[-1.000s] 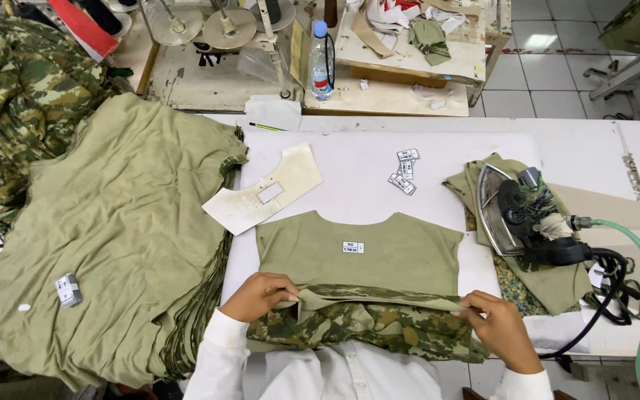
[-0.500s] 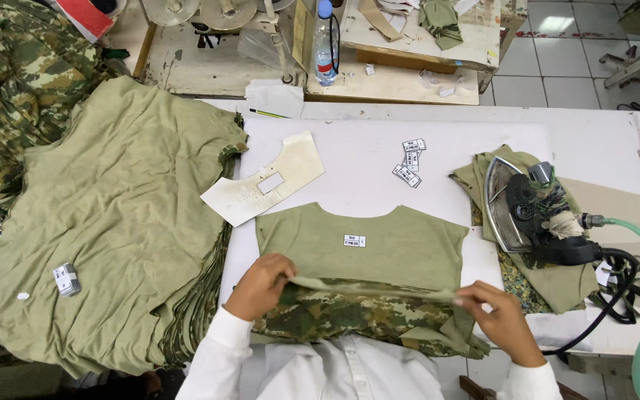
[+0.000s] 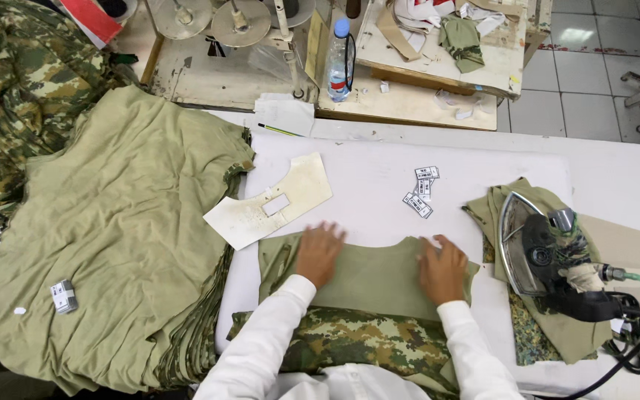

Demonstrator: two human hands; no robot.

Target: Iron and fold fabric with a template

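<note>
- You work at a white padded desk (image 3: 379, 185) in a sewing workshop with a tiled floor and a cluttered wooden bench beyond it.
- Your left hand (image 3: 318, 252) lies flat, fingers spread, on the upper left of the olive garment panel (image 3: 368, 278).
- Your right hand (image 3: 442, 268) presses palm-down on the panel's upper right, gripping nothing.
- The panel lies near the desk's front edge, its lower part meeting camouflage fabric (image 3: 350, 344).
- A cardboard template (image 3: 268, 201) with a rectangular cutout lies just beyond your left hand.
- Small printed labels (image 3: 420, 191) sit further back.
- A steam iron (image 3: 550, 252) rests on folded cloth to your right.
- A stack of olive pieces (image 3: 112, 230) lies at your left.
</note>
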